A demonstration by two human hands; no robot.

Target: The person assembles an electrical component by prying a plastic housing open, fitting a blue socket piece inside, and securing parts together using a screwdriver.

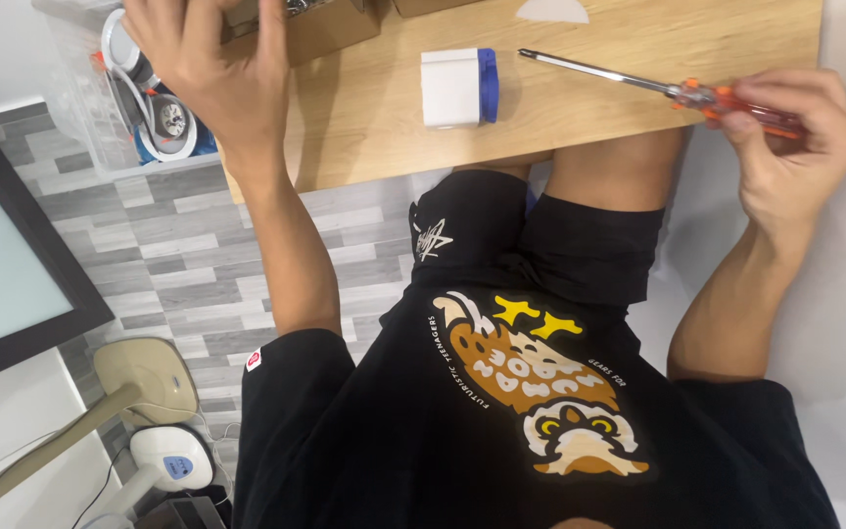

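Note:
My right hand (793,137) grips the orange handle of a long screwdriver (638,83) at the right end of the wooden table (364,127). Its metal shaft lies low over the tabletop and points left. My left hand (212,64) rests on a brown cardboard box (330,29) at the table's far left corner, fingers spread over its edge. A small white box with a blue side (457,86) stands on the table between the two hands, touched by neither.
A clear plastic bin (110,108) with round parts inside sits left of the table. A dark-framed screen (12,255) and a beige lamp base (144,377) are on the left over grey plank flooring. My knees are under the table edge.

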